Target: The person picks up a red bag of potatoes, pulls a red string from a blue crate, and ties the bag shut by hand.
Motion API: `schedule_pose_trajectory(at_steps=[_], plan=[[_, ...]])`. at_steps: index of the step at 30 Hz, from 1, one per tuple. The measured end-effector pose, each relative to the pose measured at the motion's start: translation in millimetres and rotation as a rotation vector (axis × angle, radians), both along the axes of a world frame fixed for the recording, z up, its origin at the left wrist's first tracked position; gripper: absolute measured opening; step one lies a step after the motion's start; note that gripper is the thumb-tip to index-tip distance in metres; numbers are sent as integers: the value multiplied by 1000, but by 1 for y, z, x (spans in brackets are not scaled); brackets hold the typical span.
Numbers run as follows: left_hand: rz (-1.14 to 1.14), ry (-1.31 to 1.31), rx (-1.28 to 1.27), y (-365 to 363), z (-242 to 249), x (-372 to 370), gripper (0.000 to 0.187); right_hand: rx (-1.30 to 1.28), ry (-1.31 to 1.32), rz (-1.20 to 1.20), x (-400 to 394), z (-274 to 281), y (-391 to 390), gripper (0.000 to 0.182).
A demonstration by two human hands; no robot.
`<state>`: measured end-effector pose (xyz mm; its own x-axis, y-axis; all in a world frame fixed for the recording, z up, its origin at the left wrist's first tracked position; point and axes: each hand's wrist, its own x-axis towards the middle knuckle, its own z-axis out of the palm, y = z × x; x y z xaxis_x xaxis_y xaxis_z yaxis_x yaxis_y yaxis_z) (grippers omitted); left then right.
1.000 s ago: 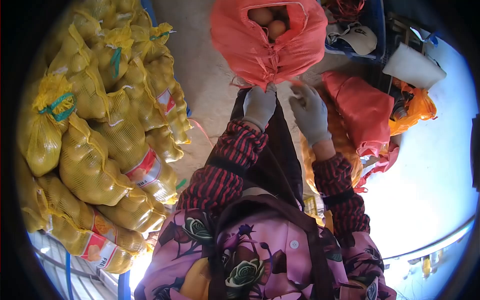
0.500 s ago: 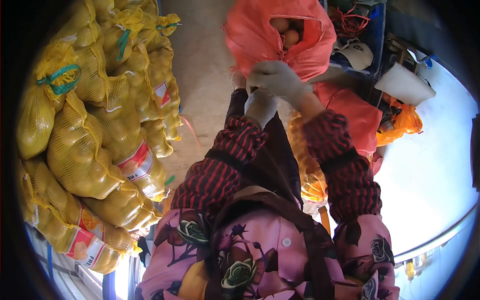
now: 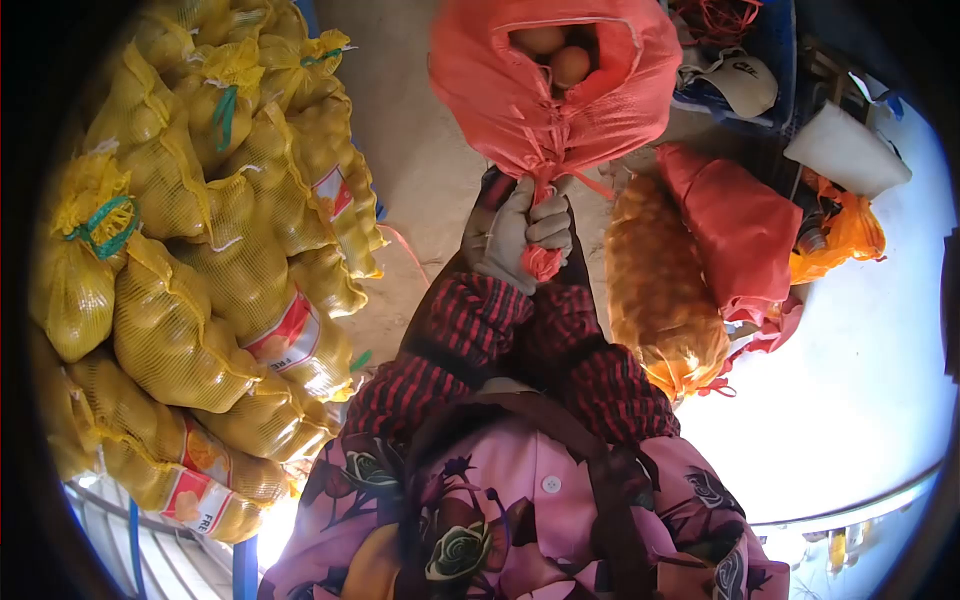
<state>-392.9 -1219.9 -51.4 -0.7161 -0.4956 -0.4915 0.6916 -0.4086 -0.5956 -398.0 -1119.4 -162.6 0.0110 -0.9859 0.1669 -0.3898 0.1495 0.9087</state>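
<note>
A full red sack (image 3: 480, 95) is at the top centre. Through an opening in its side, round brown potatoes (image 3: 570, 67) show. Its neck is gathered tight toward me. My left hand (image 3: 507, 240), in a pale glove, is closed round the gathered neck. Right beside it, my gloved right hand (image 3: 549, 222) has its fingers wrapped round the same neck. The bunched end of the sack (image 3: 541, 263) sticks out below both hands.
Yellow mesh sacks (image 3: 180, 320) are piled at the left. To the right lie an orange mesh sack (image 3: 655, 280), folded red sacks (image 3: 735, 225) and a white pad (image 3: 848, 150). A cap (image 3: 745, 82) rests in a blue crate (image 3: 785, 60) at upper right.
My right hand has come down beside my left, and both now grip the sack's neck. The neck is drawn out toward me, and the sack appears slightly larger and further left.
</note>
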Motion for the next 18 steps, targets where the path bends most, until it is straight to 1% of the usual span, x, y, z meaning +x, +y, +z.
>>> schedule_pose_trajectory(at_steps=[1, 2, 3, 4, 5, 6, 7, 8, 9, 10, 11, 12, 13, 14, 15, 16, 17, 18], plan=[[103, 45, 141, -2, 2, -3, 48, 169, 358, 248, 8, 12, 2, 16], [70, -5, 144, -5, 3, 0, 47, 249, 898, 545, 9, 28, 6, 19], [63, 0, 136, -7, 3, 1, 47, 230, 1363, 805, 4, 44, 12, 22], [-79, -166, 31, -7, 2, 3, 46, -165, 2083, 1175, -1, 58, 22, 26], [-219, -332, -74, -7, 1, 7, 45, -454, 2415, 1374, -15, 65, 27, 30], [-845, -893, -332, -30, 15, 18, 40, -429, 2423, 1470, -28, 73, 21, 34], [-835, -895, -350, -36, -1, 16, 40, -339, 2452, 1646, -46, 68, 11, 38], [-969, -1136, -510, -31, -18, 13, 39, -162, 2502, 1816, -70, 69, -1, 42], [-1097, -1376, -679, -28, -27, 12, 39, 25, 2597, 1917, -96, 73, -15, 46], [-1187, -1510, -847, -35, -19, 12, 36, 79, 3145, 2136, -112, 83, -39, 37], [-1182, -1502, -853, -36, -20, 12, 36, -37, 3333, 1799, -133, 94, -64, 38], [-1330, -1580, -933, -35, -23, 12, 32, -155, 3398, 1473, -140, 113, -95, 37], [-1478, -1658, -1008, -32, -26, 12, 28, -258, 3328, 1259, -137, 138, -124, 30], [-1471, -1660, -998, -27, -27, 13, 28, -359, 3237, 1051, -127, 153, -146, 24], [-1279, -1863, -1279, -22, -28, 17, 25, -378, 3235, 1046, -119, 155, -156, 24], [-1048, -2046, -1560, -20, -26, 20, 22, -778, 3561, 736, -111, 152, -166, 18], [-1053, -2055, -1558, -21, -26, 24, 22, -1231, 3797, 301, -105, 148, -173, 14], [-1109, -1865, -1381, -27, -20, 26, 24, -1222, 3793, 295, -106, 141, -175, 14]])
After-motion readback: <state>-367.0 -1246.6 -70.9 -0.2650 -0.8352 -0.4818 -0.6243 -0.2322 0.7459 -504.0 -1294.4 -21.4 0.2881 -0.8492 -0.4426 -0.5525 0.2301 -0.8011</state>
